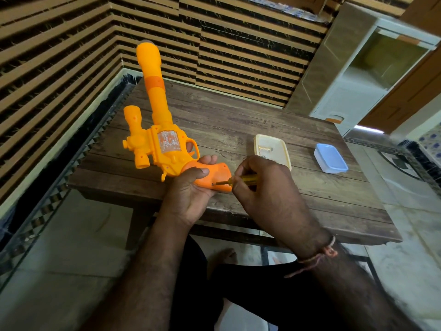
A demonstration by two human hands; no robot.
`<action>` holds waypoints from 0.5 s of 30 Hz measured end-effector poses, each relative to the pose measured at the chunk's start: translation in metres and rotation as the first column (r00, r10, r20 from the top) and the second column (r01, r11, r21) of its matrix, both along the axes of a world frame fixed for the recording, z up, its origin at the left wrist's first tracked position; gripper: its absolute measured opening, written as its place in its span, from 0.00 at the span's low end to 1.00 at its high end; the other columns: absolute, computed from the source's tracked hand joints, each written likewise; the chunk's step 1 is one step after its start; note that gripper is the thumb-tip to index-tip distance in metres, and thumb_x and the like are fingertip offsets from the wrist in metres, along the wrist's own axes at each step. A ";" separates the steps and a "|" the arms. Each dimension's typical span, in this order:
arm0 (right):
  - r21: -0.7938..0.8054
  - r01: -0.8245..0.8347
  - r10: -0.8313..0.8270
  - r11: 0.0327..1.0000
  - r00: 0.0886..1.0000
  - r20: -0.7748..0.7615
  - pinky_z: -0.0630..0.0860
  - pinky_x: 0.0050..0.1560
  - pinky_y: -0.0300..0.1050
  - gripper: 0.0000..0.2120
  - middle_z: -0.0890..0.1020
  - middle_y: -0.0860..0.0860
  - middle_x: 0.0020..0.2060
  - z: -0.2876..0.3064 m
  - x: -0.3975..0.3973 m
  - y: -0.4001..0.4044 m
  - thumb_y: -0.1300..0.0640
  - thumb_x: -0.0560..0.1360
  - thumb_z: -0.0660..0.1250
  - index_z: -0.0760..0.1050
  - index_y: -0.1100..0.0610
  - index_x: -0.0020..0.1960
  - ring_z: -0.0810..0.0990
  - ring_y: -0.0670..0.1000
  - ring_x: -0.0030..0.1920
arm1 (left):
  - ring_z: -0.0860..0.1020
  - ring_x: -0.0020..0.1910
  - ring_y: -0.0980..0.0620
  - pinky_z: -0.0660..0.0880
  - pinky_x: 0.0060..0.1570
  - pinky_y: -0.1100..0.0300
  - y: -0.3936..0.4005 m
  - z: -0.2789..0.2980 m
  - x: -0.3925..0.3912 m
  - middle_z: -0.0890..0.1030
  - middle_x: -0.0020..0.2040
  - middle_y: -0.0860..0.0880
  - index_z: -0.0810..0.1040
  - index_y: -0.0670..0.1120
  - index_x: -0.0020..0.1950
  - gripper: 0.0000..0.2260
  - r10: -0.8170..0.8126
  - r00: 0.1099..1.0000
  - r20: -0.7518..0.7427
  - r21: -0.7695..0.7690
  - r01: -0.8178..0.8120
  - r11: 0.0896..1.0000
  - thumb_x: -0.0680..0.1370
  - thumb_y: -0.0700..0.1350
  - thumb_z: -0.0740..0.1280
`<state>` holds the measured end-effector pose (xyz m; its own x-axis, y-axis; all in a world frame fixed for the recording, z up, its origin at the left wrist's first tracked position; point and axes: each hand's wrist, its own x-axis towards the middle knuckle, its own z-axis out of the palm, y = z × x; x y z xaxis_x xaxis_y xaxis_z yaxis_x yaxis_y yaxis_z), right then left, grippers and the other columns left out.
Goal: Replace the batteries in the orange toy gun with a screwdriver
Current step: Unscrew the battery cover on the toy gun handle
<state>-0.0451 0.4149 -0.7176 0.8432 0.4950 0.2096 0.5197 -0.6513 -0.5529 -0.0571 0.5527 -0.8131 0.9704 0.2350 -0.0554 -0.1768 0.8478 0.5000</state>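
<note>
The orange toy gun [159, 139] is held above the wooden table [238, 120], its long barrel pointing away from me and a scope on its left side. My left hand [191, 194] grips the darker orange handle from below, thumb across it. My right hand [267, 187] is closed on a yellow-handled screwdriver [241, 180]. The screwdriver's metal tip touches the handle near its lower edge. A cream open container [281, 149] just behind my right hand holds small metal parts that look like batteries; my hand hides its near side.
A blue-lidded plastic box [330, 158] sits on the table at right. A white cabinet [358, 75] stands behind the table's far right corner. Striped walls enclose the left and back. My crossed legs and a foot [224, 256] lie under the table's near edge.
</note>
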 end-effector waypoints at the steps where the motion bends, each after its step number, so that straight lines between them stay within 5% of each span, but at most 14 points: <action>1: -0.005 0.009 -0.009 1.000 1.000 0.005 0.75 0.38 0.43 0.03 0.79 0.46 0.35 0.001 0.000 0.001 0.54 0.74 0.69 0.77 0.53 0.44 0.77 0.46 0.35 | 0.85 0.47 0.55 0.72 0.59 0.40 0.000 0.000 0.000 0.85 0.40 0.54 0.86 0.53 0.34 0.21 0.003 1.000 -0.001 -0.002 -0.003 1.000 0.73 0.32 0.60; 4: -0.090 0.036 -0.034 0.995 0.999 0.022 0.76 0.39 0.45 0.07 0.80 0.49 0.37 0.004 0.000 0.003 0.50 0.76 0.68 0.77 0.53 0.45 0.79 0.50 0.39 | 0.85 0.49 0.53 0.75 0.53 0.42 0.001 -0.004 0.003 0.85 0.41 0.52 0.86 0.51 0.39 0.17 0.006 1.000 -0.019 -0.027 -0.006 1.000 0.70 0.34 0.62; 7: -0.182 0.008 0.001 0.983 0.999 0.046 0.73 0.38 0.44 0.09 0.81 0.51 0.39 0.009 0.002 0.007 0.47 0.77 0.65 0.77 0.53 0.47 0.79 0.52 0.40 | 0.84 0.52 0.51 0.80 0.47 0.43 0.001 -0.009 0.004 0.84 0.43 0.50 0.76 0.56 0.59 0.25 0.033 0.999 0.020 -0.058 -0.031 0.998 0.69 0.33 0.62; 9: -0.216 -0.066 0.075 0.974 0.997 0.033 0.74 0.38 0.45 0.07 0.81 0.51 0.38 0.013 0.005 0.009 0.49 0.77 0.65 0.76 0.53 0.48 0.79 0.53 0.40 | 0.83 0.53 0.50 0.80 0.43 0.43 0.001 -0.009 0.005 0.83 0.44 0.50 0.71 0.57 0.63 0.28 0.046 0.999 0.022 -0.052 -0.044 0.998 0.69 0.32 0.61; 11: -0.270 -0.140 0.146 0.953 0.989 0.003 0.71 0.38 0.43 0.03 0.78 0.47 0.37 0.019 0.007 0.011 0.53 0.77 0.65 0.76 0.51 0.49 0.77 0.51 0.40 | 0.82 0.54 0.48 0.79 0.44 0.42 0.000 -0.008 0.004 0.83 0.44 0.50 0.74 0.57 0.62 0.28 0.037 0.999 0.031 -0.031 -0.036 0.999 0.69 0.32 0.61; 15: -0.342 -0.226 0.228 0.912 0.973 -0.035 0.66 0.34 0.35 0.09 0.72 0.41 0.34 0.027 0.014 0.011 0.59 0.73 0.69 0.76 0.49 0.51 0.76 0.47 0.40 | 0.83 0.51 0.47 0.79 0.47 0.43 0.003 -0.010 0.004 0.84 0.44 0.50 0.85 0.54 0.45 0.18 0.011 1.000 0.004 -0.025 -0.011 1.000 0.69 0.34 0.62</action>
